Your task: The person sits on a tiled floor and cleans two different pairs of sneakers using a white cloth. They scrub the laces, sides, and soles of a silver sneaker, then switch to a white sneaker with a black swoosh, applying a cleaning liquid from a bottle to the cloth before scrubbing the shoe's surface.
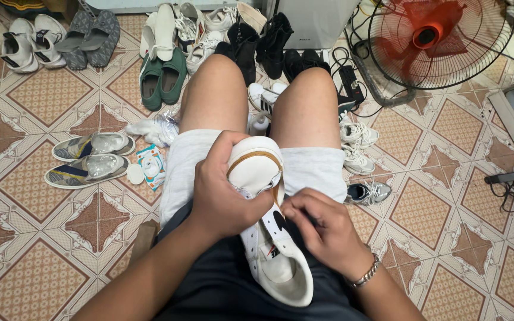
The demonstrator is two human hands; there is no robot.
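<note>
A white sneaker (272, 238) with a tan heel band and a black side mark lies on my lap, heel pointing away from me. My left hand (224, 193) is wrapped around its heel end, thumb across the opening. Beside the shoe's middle, my right hand (322, 229) has its fingers curled and pinched against the side near the lacing; whatever is between the fingertips is too small to see. A metal bracelet (365, 275) circles my right wrist. I sit with bare knees above a patterned tile floor.
Many shoes lie on the floor: grey sneakers (90, 157) at left, green slip-ons (162, 77), black boots (263, 41), white sneakers (358, 145) at right. A red floor fan (435, 41) stands at top right with cables and a power strip (349, 80) nearby.
</note>
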